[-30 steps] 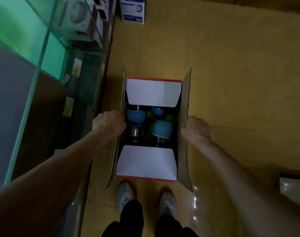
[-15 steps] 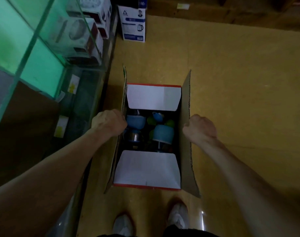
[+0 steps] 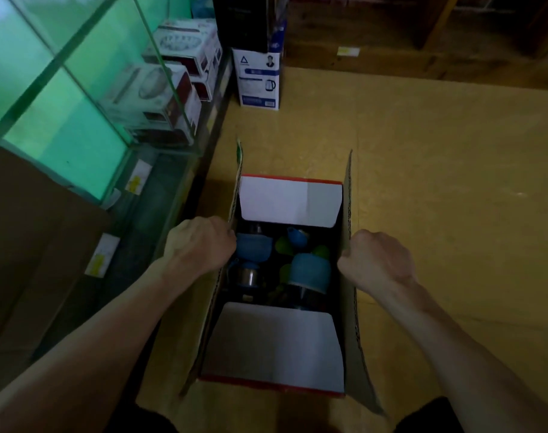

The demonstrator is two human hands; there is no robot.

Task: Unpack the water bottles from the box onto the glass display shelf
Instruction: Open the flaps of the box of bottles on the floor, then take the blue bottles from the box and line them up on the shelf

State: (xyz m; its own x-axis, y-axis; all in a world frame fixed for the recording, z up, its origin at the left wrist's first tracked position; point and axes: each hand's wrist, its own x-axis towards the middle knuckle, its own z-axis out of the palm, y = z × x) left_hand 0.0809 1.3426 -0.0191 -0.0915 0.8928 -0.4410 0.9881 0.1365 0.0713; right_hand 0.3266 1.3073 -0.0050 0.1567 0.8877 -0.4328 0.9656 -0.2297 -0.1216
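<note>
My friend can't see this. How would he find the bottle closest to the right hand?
Find the open cardboard box on the yellow floor. Inside, beside the right hand, stands a bottle with a wide blue cap. The tops around it are smaller, mostly green.

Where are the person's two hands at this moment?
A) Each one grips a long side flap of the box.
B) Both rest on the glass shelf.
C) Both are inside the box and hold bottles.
A: the left hand and the right hand each curl round a side flap of the box; the bottles sit inside, between them.
</note>
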